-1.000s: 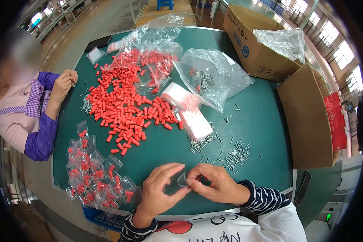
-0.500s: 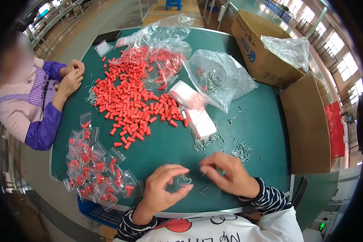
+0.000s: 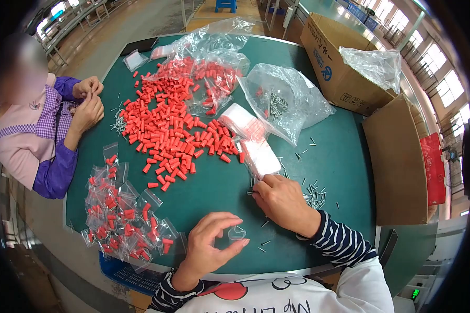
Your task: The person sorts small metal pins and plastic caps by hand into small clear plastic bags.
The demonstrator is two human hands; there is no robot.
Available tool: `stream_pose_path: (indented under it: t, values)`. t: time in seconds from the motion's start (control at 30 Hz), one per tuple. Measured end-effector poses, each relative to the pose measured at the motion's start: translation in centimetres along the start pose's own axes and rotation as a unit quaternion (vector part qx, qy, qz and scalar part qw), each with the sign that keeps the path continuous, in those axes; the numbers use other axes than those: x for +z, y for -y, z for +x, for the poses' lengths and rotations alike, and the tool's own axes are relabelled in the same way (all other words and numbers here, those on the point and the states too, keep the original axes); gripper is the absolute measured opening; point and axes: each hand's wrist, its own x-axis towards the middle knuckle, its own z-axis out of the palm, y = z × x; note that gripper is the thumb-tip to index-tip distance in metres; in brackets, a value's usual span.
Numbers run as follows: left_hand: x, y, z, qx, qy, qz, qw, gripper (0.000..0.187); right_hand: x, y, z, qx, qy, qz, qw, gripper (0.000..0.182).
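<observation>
Between the thumb and fingers of my left hand (image 3: pixel 211 244) is a small clear plastic bag (image 3: pixel 237 233), its mouth bowed apart. My right hand (image 3: pixel 283 201) reaches down to the table with curled fingers, at the near edge of a pile of small metal screws (image 3: pixel 283 172). Those fingertips are partly hidden, so whatever they pinch cannot be made out. Just beyond them lies a stack of flat zip bags (image 3: pixel 261 158). A second group of screws (image 3: pixel 314 195) sits to the right of my right hand, and a few loose screws (image 3: pixel 265 243) lie nearer me.
Loose red plastic caps (image 3: pixel 167 130) cover the table's middle left. Filled bags of red caps (image 3: pixel 125 214) are heaped at the near left. A large clear bag (image 3: pixel 287 101) holds screws. Cardboard boxes (image 3: pixel 397 161) line the right. Another person's hands (image 3: pixel 90 101) are at the left edge.
My right hand has moved forward and left, down to the screws beside the zip bags. My left hand stays nearly in place with the small bag. The other person's hands have shifted slightly.
</observation>
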Motion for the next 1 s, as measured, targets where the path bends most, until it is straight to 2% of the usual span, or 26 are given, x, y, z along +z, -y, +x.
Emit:
stream_pose_path:
  t: [0.17, 0.37, 0.47, 0.5, 0.6, 0.7, 0.83, 1.0]
  values:
    - [0.1, 0.1, 0.1, 0.014, -0.014, 0.020, 1.000, 0.045, -0.3, -0.3, 1.1, -0.030, 0.079, -0.018, 0.996, 0.015]
    - [0.1, 0.1, 0.0, -0.003, -0.054, 0.037, 0.998, 0.048, -0.2, -0.6, 1.3, -0.038, 0.065, 0.013, 0.997, 0.015]
    - [0.0, 0.2, 0.1, -0.006, -0.074, 0.044, 0.996, 0.050, 0.0, -1.0, 0.9, -0.046, 0.023, 0.108, 0.993, 0.013]
    - [0.0, 0.2, 0.1, -0.004, -0.079, 0.045, 0.996, 0.051, -0.2, -0.6, 0.9, -0.028, 0.023, 0.183, 0.982, 0.013]
    - [-0.1, 0.3, 0.0, -0.016, -0.083, 0.033, 0.996, 0.053, -2.3, 1.6, 0.4, 0.036, 0.036, 0.379, 0.924, 0.013]
    - [0.0, 0.6, 0.0, -0.005, -0.088, 0.008, 0.996, 0.054, -3.0, 3.3, 0.4, -0.020, 0.013, 0.422, 0.907, 0.012]
    - [0.4, 1.1, 0.0, 0.023, -0.119, -0.028, 0.992, 0.053, -2.3, 4.3, 0.3, -0.039, 0.009, 0.425, 0.904, 0.012]
    - [-0.1, 0.6, -0.1, 0.002, -0.110, 0.008, 0.994, 0.052, -3.0, 4.0, 0.6, -0.050, -0.005, 0.394, 0.918, 0.015]
